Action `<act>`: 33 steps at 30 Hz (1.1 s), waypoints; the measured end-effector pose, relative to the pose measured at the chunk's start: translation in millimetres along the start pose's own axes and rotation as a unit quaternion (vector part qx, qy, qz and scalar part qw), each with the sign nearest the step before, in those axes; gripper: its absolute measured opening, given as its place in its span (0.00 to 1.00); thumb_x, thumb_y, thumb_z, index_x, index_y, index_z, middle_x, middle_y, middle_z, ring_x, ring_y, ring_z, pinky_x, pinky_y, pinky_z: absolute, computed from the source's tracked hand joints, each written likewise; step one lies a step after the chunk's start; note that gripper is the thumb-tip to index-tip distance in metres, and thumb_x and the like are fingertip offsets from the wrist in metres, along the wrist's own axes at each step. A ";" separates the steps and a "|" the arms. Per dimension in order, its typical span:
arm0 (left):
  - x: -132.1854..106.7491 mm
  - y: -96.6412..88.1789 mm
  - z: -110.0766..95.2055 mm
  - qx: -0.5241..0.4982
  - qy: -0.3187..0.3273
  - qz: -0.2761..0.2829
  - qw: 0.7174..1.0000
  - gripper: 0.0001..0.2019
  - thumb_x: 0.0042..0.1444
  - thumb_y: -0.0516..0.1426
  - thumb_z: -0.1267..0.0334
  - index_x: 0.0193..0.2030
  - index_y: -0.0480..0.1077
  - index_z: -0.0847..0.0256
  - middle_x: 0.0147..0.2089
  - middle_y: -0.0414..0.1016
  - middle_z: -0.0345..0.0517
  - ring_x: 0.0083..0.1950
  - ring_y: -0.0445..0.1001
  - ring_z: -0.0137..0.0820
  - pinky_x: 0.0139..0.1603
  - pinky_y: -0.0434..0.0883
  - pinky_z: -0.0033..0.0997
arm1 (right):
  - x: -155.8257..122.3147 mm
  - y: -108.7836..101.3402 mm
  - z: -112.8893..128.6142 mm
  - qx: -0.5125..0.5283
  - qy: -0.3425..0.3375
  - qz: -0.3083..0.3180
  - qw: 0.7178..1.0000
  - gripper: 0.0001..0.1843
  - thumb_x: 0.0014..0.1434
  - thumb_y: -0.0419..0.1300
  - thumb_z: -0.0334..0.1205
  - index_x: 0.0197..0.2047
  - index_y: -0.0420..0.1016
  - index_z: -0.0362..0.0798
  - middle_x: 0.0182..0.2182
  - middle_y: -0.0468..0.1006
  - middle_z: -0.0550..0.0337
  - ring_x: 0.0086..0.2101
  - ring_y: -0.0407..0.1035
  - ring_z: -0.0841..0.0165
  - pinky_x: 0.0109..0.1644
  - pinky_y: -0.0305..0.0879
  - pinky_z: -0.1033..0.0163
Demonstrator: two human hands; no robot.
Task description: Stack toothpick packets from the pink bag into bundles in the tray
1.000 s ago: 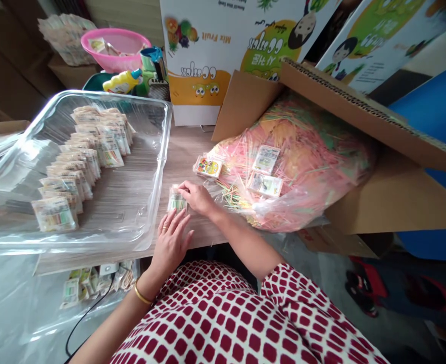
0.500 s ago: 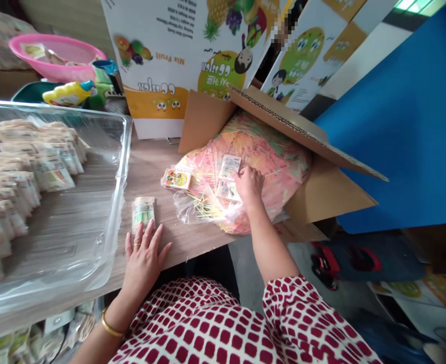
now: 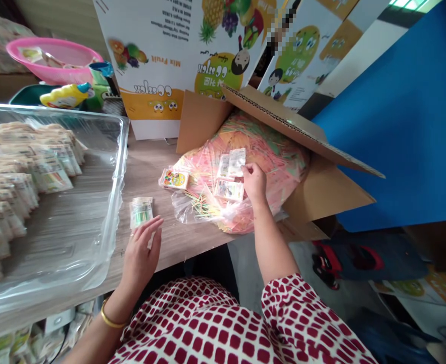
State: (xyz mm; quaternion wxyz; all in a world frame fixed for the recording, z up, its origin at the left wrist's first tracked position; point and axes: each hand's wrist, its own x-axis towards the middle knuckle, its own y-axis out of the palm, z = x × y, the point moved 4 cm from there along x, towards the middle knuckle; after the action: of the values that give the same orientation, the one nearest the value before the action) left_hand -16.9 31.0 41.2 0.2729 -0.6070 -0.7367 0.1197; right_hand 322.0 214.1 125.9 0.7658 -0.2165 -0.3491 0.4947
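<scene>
My right hand (image 3: 253, 183) pinches a small printed sachet (image 3: 236, 162) and lifts it off the clear bag of coloured sticks (image 3: 268, 156) that fills the open cardboard box (image 3: 321, 187). A second sachet (image 3: 228, 190) lies on the bag just left of that hand. My left hand (image 3: 141, 253) hovers over the wooden table (image 3: 158, 172) with fingers spread, its tips beside a filled packet of sticks (image 3: 141, 211). A colourful label packet (image 3: 175, 179) lies at the bag's left edge.
A large clear plastic tray (image 3: 105, 212) on the left holds several rows of filled packets (image 3: 21, 167). Behind it are a pink basin (image 3: 54, 58), a yellow bottle (image 3: 65, 94) and printed cartons (image 3: 162, 60). A blue panel (image 3: 408, 126) stands at the right.
My right hand left the packet on the table, reached onto the bag and picked up a sachet. My left hand lifted off the table and turned slightly. The view swung right.
</scene>
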 end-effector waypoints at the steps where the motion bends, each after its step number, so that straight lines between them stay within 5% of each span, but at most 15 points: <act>1: 2.7 2.1 -0.9 -0.061 -0.055 0.013 0.997 0.16 0.69 0.54 0.54 0.57 0.76 0.55 0.59 0.79 0.54 0.58 0.77 0.44 0.57 0.73 0.45 | -8.2 -0.9 7.8 0.031 -0.008 0.006 0.999 0.08 0.68 0.57 0.41 0.35 0.66 0.52 0.38 0.79 0.51 0.38 0.69 0.63 0.46 0.62 0.58; 3: 5.8 11.2 -3.4 -0.218 -0.168 0.049 0.960 0.19 0.68 0.55 0.49 0.57 0.76 0.55 0.60 0.79 0.54 0.56 0.78 0.43 0.47 0.75 0.37 | -35.2 4.5 29.2 0.115 -0.032 0.035 0.992 0.08 0.69 0.56 0.44 0.38 0.69 0.51 0.37 0.79 0.54 0.38 0.70 0.63 0.47 0.64 0.59; 6: 6.0 30.1 -9.1 -0.443 -0.289 0.095 0.843 0.25 0.64 0.58 0.44 0.63 0.72 0.53 0.66 0.73 0.53 0.62 0.75 0.43 0.41 0.77 0.32 | -96.0 33.4 62.5 0.193 -0.058 0.162 0.966 0.07 0.67 0.57 0.43 0.37 0.72 0.51 0.35 0.79 0.60 0.36 0.72 0.65 0.43 0.66 0.61; 9: 3.1 40.6 -5.8 -0.509 -0.354 0.101 0.778 0.23 0.59 0.64 0.45 0.56 0.76 0.56 0.59 0.78 0.53 0.53 0.78 0.38 0.36 0.78 0.28 | -153.7 68.3 79.2 0.162 -0.081 0.320 0.930 0.08 0.67 0.59 0.42 0.36 0.73 0.49 0.34 0.79 0.62 0.36 0.72 0.68 0.43 0.65 0.64; 12: -1.8 39.3 9.2 -0.491 -0.389 0.072 0.776 0.22 0.53 0.69 0.48 0.48 0.78 0.59 0.48 0.81 0.50 0.42 0.79 0.33 0.28 0.75 0.23 | -170.7 86.6 76.5 0.019 -0.131 0.378 0.916 0.08 0.70 0.57 0.39 0.39 0.75 0.48 0.41 0.81 0.57 0.41 0.75 0.66 0.46 0.65 0.64; 18: -5.7 29.9 25.9 -0.437 -0.371 0.032 0.819 0.24 0.52 0.68 0.44 0.50 0.76 0.56 0.44 0.79 0.43 0.37 0.77 0.30 0.23 0.72 0.21 | -116.0 104.8 66.8 -0.305 -0.137 0.336 0.881 0.19 0.73 0.45 0.30 0.56 0.74 0.42 0.53 0.79 0.43 0.46 0.77 0.58 0.47 0.70 0.58; 27: -14.6 30.1 25.0 -0.408 -0.373 0.036 0.833 0.25 0.51 0.68 0.42 0.50 0.77 0.55 0.42 0.75 0.40 0.33 0.68 0.25 0.23 0.67 0.19 | -91.9 127.5 61.3 -0.321 -0.135 0.266 0.899 0.24 0.71 0.43 0.27 0.66 0.66 0.39 0.62 0.71 0.35 0.53 0.75 0.56 0.52 0.72 0.56; 33: -13.3 30.9 26.9 -0.410 -0.382 0.026 0.828 0.24 0.51 0.68 0.43 0.48 0.74 0.55 0.38 0.73 0.37 0.31 0.67 0.24 0.22 0.64 0.17 | -96.1 131.8 66.5 -0.344 -0.179 0.248 0.888 0.25 0.73 0.51 0.39 0.66 0.64 0.31 0.59 0.71 0.28 0.53 0.73 0.52 0.55 0.71 0.53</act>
State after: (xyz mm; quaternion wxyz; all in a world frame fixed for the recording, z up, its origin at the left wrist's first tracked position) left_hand -4.5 29.7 0.0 -0.3077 -0.5879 -0.7473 0.0361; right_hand 166.6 180.8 50.0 0.4199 -0.4537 -0.5635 0.5480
